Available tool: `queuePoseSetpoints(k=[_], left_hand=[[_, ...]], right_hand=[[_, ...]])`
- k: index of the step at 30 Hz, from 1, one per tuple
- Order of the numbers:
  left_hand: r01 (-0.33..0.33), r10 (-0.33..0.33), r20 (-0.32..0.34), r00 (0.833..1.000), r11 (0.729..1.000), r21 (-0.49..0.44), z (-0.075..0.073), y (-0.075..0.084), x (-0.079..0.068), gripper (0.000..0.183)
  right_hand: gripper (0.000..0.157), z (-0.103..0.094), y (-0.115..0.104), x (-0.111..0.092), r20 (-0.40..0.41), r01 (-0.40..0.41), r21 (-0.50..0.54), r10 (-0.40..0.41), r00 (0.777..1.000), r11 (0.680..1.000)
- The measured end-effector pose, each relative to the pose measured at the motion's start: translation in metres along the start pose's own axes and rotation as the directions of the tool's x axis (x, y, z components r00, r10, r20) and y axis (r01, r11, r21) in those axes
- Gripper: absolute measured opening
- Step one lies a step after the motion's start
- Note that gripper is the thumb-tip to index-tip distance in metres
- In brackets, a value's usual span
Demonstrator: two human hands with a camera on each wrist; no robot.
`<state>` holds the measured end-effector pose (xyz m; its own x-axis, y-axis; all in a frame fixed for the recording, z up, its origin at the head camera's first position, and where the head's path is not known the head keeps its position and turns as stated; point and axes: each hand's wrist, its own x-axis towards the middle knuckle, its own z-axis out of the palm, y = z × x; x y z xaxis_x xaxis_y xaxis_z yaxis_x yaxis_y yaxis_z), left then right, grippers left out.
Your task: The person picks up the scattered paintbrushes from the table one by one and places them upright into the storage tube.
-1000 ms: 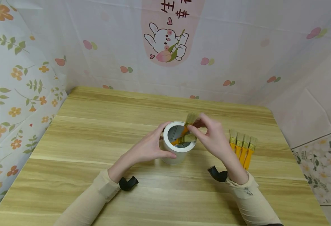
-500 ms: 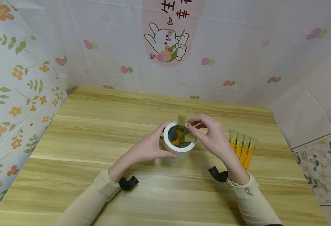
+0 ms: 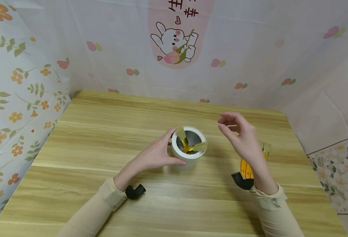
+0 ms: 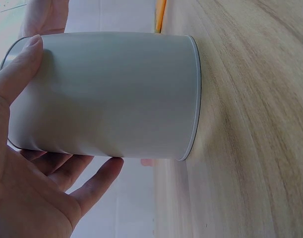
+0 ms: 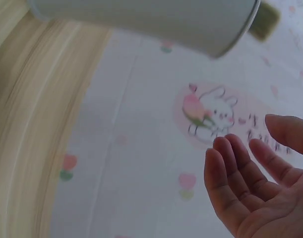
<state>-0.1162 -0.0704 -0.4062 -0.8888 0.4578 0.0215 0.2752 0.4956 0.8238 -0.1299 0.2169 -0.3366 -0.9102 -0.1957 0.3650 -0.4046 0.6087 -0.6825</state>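
Note:
A white cylindrical can stands upright on the wooden table, its top facing up. Two paintbrushes lean inside it with bristles at the rim: one paintbrush tilts to the left, the other paintbrush to the right. My left hand grips the can's left side, thumb in front and fingers behind; in the left wrist view they wrap the can wall. My right hand is raised to the right of the can, fingers loosely bent with nothing between them. The right wrist view shows that hand apart from the can.
Several more paintbrushes with orange handles lie side by side on the table at right, partly hidden under my right forearm. A printed curtain hangs behind the table. Black curved pieces sit at both wrists.
My right hand has let go of a paintbrush, which now leans to the left in the can, and has moved off to the right. The left hand stays on the can.

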Motion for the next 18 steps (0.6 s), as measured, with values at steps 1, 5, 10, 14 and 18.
queuePoseSetpoints(k=[1,5,10,14,18], left_hand=[[-0.001,0.001,0.000,1.000,1.000,-0.004,0.000,0.000,0.000,0.111],[-0.003,0.003,0.004,1.000,1.000,-0.030,0.000,0.000,0.001,0.109],[-0.011,0.011,0.002,1.000,0.999,-0.042,-0.001,-0.001,0.000,0.109],[-0.007,0.007,0.007,1.000,0.999,-0.037,0.000,-0.002,0.001,0.109],[-0.005,0.005,0.014,1.000,0.999,-0.034,0.000,-0.001,0.001,0.111]], right_hand=[[0.033,-0.003,0.003,-0.001,-0.005,-0.012,-0.001,0.012,1.000,1.000],[0.038,-0.015,0.016,-0.007,-0.011,-0.063,-0.020,0.063,0.998,0.998],[0.043,-0.027,0.031,-0.016,-0.003,-0.114,-0.060,0.114,0.993,0.992],[0.047,-0.035,0.046,-0.023,0.031,-0.162,-0.111,0.167,0.986,0.981],[0.052,-0.042,0.061,-0.029,0.090,-0.221,-0.171,0.239,0.967,0.960]])
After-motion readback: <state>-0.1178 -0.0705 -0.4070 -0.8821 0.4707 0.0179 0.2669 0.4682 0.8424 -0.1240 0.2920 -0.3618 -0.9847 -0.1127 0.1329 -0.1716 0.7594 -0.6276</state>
